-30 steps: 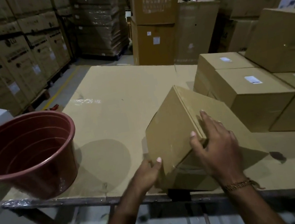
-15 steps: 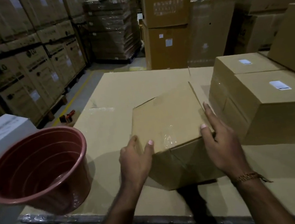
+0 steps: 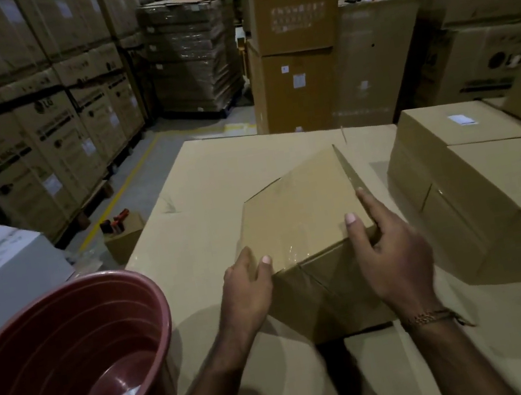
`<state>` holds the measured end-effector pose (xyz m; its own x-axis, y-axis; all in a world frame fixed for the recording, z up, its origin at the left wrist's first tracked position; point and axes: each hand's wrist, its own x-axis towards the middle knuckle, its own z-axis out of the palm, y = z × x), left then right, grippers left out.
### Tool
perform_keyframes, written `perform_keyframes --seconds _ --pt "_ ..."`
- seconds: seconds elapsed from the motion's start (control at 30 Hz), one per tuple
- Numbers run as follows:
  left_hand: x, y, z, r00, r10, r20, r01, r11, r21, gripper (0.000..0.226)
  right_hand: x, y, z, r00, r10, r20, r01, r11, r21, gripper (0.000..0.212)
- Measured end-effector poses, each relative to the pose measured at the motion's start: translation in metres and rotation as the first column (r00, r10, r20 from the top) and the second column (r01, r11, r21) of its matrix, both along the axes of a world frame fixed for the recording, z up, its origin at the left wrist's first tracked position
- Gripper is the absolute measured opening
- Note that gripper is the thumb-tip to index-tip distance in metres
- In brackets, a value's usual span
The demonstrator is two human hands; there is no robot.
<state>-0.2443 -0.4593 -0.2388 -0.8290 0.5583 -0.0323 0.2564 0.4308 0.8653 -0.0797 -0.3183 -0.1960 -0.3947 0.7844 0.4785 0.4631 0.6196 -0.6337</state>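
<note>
Head view, starting right at the fingers [image 3: 265, 262]: the left hand [image 3: 246, 295] is clamping the near left corner of the cardboard box [image 3: 300, 211], thumb lying on the taped top face and the rest wrapping down the side. The right hand [image 3: 397, 260] is grasping the near right corner, thumb on top, index finger running along the right edge, the others curling round the corner. So both are holding on, neither one loose. The box is sitting tilted near the front middle of the surface [image 3: 206, 175], one far corner poking up, just left of the labelled boxes [image 3: 497, 207] but not touching them; can't tell if its underside is fully off the surface. My guess on handling: it's looking light, since it's tipping on corner grips alone, with stiff corrugated walls. The clear tape on top is looking slick and the near-face flaps are looking a bit crumpled, so I'd be grabbing it at opposite corners or under the bottom edges, not on the tape. Counting: one box in hand, two hands on it, two labelled boxes one behind the other on the right, one red tub [image 3: 55, 365] at the left, and one white box [image 3: 0, 267] behind that.
</note>
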Motion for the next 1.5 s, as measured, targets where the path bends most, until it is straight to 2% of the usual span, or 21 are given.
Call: perform_keyframes --seconds 0.2,0.33,0.43,0.53,0.6,0.7,0.77,0.87,0.9,1.0,1.1,1.17,1.27,1.33,1.5 --pt "-0.02 -0.002 0.01 0.998 0.057 0.022 -0.06 0.988 0.141 0.065 -0.027 0.012 0.008 1.0 -0.005 0.007 0.005 0.999 0.053 0.065" --pt "-0.034 -0.005 0.025 0.983 0.181 -0.011 -0.167 0.928 0.334 0.089 -0.034 0.034 0.033 0.999 -0.015 0.052 0.016 1.0 -0.007 0.083" --pt "-0.044 -0.002 0.029 0.99 0.14 -0.015 -0.119 0.891 0.438 0.107 -0.044 0.049 0.046 0.992 -0.076 0.099 0.084 0.993 -0.079 0.085" --pt "-0.046 0.01 0.022 0.987 0.116 -0.111 -0.072 0.937 0.342 0.107 -0.061 0.068 0.041 0.988 -0.135 0.07 0.144 0.979 -0.144 0.081" --pt "-0.039 0.016 0.01 0.983 0.123 -0.139 -0.084 0.963 0.255 0.098 -0.068 0.082 0.033 0.99 -0.134 0.047 0.142 0.956 -0.256 0.074" --pt "-0.029 0.02 -0.009 0.984 0.157 -0.085 -0.137 0.969 0.207 0.081 -0.065 0.102 0.017 0.998 -0.035 -0.054 0.012 0.929 -0.37 0.06" --pt "-0.027 0.02 -0.011 0.975 0.215 -0.049 -0.202 0.96 0.194 0.076 -0.056 0.108 0.004 0.997 0.054 -0.063 -0.073 0.928 -0.366 0.053" --pt "-0.032 0.024 -0.007 0.952 0.293 -0.089 -0.278 0.948 0.156 0.071 -0.04 0.107 -0.008 0.98 0.173 -0.098 -0.198 0.905 -0.377 0.04" --pt "-0.034 0.025 -0.005 0.949 0.3 -0.1 -0.286 0.949 0.132 0.068 -0.034 0.106 -0.01 0.97 0.222 -0.097 -0.242 0.879 -0.411 0.042" --pt "-0.043 0.034 0.0 0.955 0.276 -0.105 -0.264 0.957 0.118 0.06 -0.024 0.104 -0.018 0.933 0.36 -0.019 -0.326 0.821 -0.469 0.068" --pt "-0.056 0.038 0.007 0.972 0.209 -0.103 -0.203 0.977 0.067 0.058 -0.027 0.1 -0.02 0.935 0.356 0.004 -0.31 0.82 -0.481 0.103" --pt "-0.068 0.039 0.009 0.98 0.154 -0.13 -0.155 0.988 0.0 0.066 -0.032 0.097 -0.02 0.915 0.403 0.006 -0.348 0.799 -0.49 0.117" --pt "-0.091 0.043 0.011 0.973 0.05 -0.225 -0.08 0.989 -0.126 0.079 -0.045 0.093 -0.027 0.868 0.495 0.03 -0.427 0.777 -0.464 0.113" --pt "-0.108 0.047 0.01 0.969 -0.007 -0.247 -0.044 0.979 -0.198 0.079 -0.057 0.091 -0.035 0.84 0.524 0.139 -0.422 0.793 -0.439 0.105" --pt "-0.152 0.044 0.014 0.963 -0.048 -0.267 -0.047 0.939 -0.341 0.088 -0.097 0.094 -0.047 0.856 0.466 0.226 -0.369 0.855 -0.365 0.087"
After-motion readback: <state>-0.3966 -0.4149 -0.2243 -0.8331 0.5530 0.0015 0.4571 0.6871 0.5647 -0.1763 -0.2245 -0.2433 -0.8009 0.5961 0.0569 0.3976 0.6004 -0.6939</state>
